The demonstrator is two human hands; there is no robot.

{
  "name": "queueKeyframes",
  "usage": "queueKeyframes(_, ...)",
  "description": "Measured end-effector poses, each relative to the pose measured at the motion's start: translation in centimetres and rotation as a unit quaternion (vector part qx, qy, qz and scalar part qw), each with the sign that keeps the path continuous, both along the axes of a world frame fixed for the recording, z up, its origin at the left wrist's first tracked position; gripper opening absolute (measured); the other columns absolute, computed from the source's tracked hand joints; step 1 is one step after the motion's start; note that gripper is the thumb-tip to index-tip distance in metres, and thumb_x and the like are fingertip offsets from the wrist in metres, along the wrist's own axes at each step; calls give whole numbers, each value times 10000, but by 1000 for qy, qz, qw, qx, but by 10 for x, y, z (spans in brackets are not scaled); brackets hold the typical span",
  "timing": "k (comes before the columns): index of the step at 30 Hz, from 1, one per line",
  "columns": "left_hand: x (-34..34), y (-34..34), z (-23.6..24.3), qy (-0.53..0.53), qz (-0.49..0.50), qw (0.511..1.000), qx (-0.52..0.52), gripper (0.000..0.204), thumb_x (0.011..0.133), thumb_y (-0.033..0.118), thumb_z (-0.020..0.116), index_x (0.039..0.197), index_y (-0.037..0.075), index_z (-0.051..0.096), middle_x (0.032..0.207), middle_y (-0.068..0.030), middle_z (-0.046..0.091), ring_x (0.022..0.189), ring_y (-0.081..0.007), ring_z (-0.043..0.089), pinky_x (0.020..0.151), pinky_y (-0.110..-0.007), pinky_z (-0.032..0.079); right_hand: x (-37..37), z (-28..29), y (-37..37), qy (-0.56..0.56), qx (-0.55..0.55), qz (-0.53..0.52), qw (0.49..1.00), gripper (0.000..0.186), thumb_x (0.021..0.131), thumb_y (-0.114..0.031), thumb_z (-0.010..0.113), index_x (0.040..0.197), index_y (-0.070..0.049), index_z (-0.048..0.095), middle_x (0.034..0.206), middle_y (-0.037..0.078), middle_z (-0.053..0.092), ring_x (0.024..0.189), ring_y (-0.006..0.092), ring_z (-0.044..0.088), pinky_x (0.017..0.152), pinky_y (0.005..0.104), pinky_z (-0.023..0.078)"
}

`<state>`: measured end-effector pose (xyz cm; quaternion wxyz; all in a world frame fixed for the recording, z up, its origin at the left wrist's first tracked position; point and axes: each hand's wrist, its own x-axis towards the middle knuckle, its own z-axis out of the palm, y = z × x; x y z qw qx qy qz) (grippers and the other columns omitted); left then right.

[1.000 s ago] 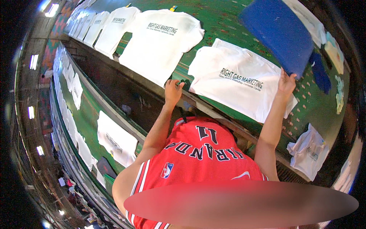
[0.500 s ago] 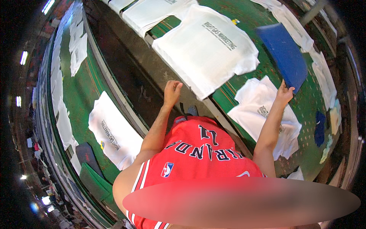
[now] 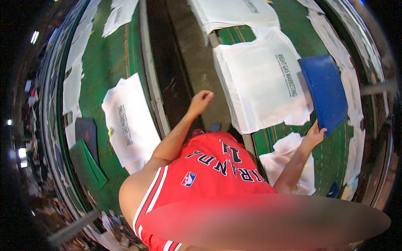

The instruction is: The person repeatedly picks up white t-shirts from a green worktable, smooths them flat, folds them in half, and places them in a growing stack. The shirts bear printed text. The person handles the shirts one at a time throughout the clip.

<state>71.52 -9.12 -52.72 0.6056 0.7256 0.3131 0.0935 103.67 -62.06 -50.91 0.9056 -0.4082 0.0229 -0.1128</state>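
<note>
Blue panel [image 3: 325, 93] extends from the outstretched right hand [image 3: 314, 135].

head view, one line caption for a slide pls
Right hand holding a blue panel near a white shirt on a green table, left hand apart.

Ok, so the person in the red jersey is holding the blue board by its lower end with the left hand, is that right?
Not quite: it's the right hand. The head view shows the person in the red jersey holding the blue board by its lower end with that hand.
</note>
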Motion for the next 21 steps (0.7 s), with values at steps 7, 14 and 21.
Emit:
queueKeyframes(7,57,-18,80,-184,-11,910,-372,775,1025,607,468,1525,26,346,1416,-149,573,1232,-293,605,1004,-440,504,-35,11,118,43,210,226,950,546,996,-282,645,1426,20,496,1424,191,577,1282,364,563,1078,520,489)
queueKeyframes(14,21,30,110,-189,-13,881,-433,777,979,499,646,1515,-4,392,1325,-139,615,1190,-284,628,1025,-476,520,-35,19,216,170,129,313,925,514,1022,-339,597,1437,-46,514,1405,125,615,1246,298,610,1056,528,501)
queueKeyframes(21,-12,116,83,-299,78,799,-516,714,957,393,713,1482,-1,433,1382,-189,599,1260,-312,607,1086,-509,487,-11,47,342,103,178,541,815,724,1033,-529,497,1529,-16,373,1545,213,446,1387,361,482,1137,540,430)
